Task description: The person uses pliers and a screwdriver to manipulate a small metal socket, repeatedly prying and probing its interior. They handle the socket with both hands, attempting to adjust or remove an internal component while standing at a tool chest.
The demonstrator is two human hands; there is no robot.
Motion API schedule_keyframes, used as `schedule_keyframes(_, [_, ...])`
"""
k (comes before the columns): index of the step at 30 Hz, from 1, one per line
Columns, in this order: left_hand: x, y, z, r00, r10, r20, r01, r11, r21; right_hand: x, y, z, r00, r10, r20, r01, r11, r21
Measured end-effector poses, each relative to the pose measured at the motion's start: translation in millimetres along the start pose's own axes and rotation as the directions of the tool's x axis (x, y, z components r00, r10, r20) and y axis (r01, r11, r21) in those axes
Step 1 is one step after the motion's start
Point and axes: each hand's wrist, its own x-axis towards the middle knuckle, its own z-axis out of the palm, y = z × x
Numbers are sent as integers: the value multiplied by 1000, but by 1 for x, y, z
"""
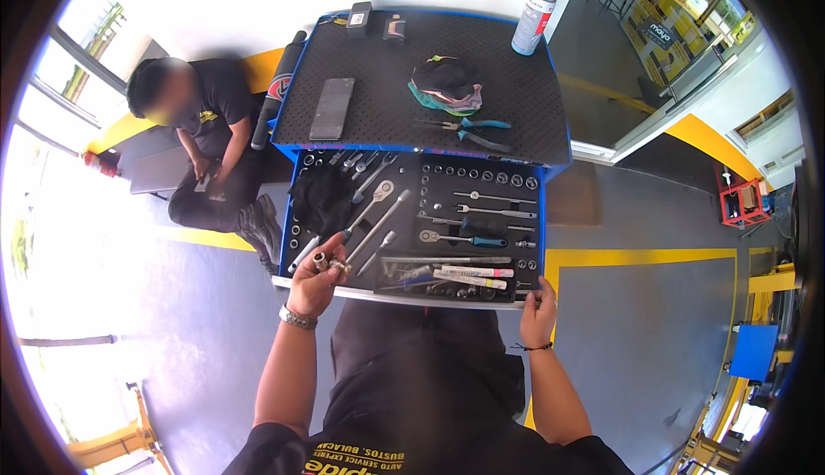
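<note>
My left hand (pixel 311 290) is closed over the front left of an open tool drawer (pixel 412 301), holding a shiny metal socket (pixel 321 261) and a smaller metal piece whose kind I cannot make out. At the drawer's front right corner, my right hand (pixel 539 310) has its fingers bent on the edge. Inside the drawer lie a ratchet (pixel 383 191), a long extension bar (pixel 392 217), a second ratchet with a blue grip (pixel 464 239) and a row of sockets (pixel 488 177). A black cloth or glove (pixel 322 200) covers part of the left side.
On the cabinet top (pixel 378 71) are a phone (pixel 333 109), pliers (pixel 481 131), folded cloths (pixel 447 84) and a spray can (pixel 534 21). Paint markers (pixel 471 279) lie in the drawer's front tray. A person (pixel 215 131) sits at the left, looking down.
</note>
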Motion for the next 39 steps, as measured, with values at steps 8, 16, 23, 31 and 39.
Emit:
schedule_keyframes(8, [67, -14, -3, 989, -110, -103, 108, 994, -31, 36, -12, -20, 987, 147, 72, -164, 899, 406])
schedule_keyframes(16, [72, -22, -19, 992, -121, -47, 120, 993, -12, 50, -34, -19, 987, 122, 107, -151, 927, 344])
schedule_keyframes(23, [49, -26, 8, 1000, -8, -7, 8, 998, -56, 67, -66, -27, 994, -97, -54, 91, 990, -112])
schedule_keyframes(31, [49, 9, 75, 963, 159, 216, -180, 980, 81, 75, -214, 12, 765, -626, 151, 526, 743, 414])
schedule_keyframes(39, [49, 28, 121, 942, -56, 330, 2, 987, 163, 102, -255, 17, 478, -731, 487, 299, 657, 692])
